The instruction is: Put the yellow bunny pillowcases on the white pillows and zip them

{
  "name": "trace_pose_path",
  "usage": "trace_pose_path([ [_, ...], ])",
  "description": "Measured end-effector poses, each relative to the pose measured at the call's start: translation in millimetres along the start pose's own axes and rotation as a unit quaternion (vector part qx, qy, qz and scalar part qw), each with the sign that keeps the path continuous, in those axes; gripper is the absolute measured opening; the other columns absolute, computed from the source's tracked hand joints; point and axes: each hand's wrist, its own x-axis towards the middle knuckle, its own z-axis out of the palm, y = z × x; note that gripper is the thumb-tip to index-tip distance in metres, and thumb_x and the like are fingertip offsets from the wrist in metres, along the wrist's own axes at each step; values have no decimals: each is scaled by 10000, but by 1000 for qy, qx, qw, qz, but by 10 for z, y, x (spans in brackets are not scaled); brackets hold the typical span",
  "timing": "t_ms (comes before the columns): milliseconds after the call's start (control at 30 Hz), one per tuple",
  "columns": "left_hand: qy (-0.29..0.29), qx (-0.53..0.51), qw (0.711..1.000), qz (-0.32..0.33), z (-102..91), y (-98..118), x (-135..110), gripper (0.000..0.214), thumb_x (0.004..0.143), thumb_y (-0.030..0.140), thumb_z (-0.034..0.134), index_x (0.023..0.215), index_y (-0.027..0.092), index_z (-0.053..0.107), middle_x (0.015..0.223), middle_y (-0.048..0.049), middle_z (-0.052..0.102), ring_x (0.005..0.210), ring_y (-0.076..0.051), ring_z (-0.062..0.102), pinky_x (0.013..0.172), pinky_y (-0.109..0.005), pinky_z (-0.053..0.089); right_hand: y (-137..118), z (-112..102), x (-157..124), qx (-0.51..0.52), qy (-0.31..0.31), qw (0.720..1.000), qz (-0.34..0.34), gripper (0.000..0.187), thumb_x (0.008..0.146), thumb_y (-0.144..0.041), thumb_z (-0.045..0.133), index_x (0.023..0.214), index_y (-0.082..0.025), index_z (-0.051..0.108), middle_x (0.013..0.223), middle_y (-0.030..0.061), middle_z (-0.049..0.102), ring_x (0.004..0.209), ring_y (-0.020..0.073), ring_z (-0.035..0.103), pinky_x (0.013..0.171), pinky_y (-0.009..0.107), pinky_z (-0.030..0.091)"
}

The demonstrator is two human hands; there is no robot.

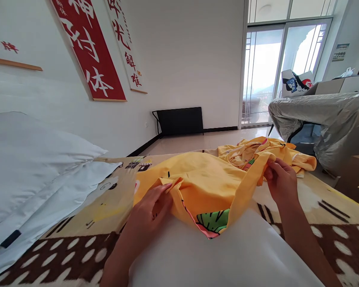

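A soft yellow cloth [203,169] with a green and pink print lies bunched before me, its hemmed edge raised and sagging in the middle. My left hand [152,203] pinches that edge between thumb and fingers on the left. Further right, my right hand [281,181] is closed on the other end of the edge and lifts it. Behind that hand rests a second crumpled yellow garment [245,153] with pink trim. Beneath the sagging edge is a smooth white surface [215,263]; what it belongs to I cannot tell.
A patterned beige and brown blanket [74,239] spreads under everything. White pillows [32,167] are piled at the left. A folded black frame [181,120] leans on the far wall. Plastic-covered furniture [326,111] with boxes [297,83] stands on the right, near glass doors [263,71].
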Motion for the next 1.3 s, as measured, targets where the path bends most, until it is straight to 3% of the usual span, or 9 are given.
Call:
trace_pose_path([
  [367,3,5,1000,16,13,-22,2,433,877,515,408,1188,255,560,1135,-40,635,1011,-217,604,850,-317,514,11,9,-13,-11,-6,1000,-5,166,600,-234,754,689,-164,633,462,-76,417,386,33,325,365,174,231],
  [567,-4,11,1000,9,-10,59,14,444,887,516,387,1183,235,562,1102,-54,643,1051,-228,590,934,-362,475,24,20,-15,-14,-7,1000,-4,160,603,-229,748,692,-162,633,459,-77,418,384,33,327,372,179,238],
  [1300,-29,27,998,56,118,5,32,417,915,418,381,1218,184,548,1174,-93,616,1090,-236,572,969,-385,451,187,113,-73,-35,-28,999,22,161,627,-264,736,693,-165,626,425,-82,401,385,35,294,371,173,206],
])
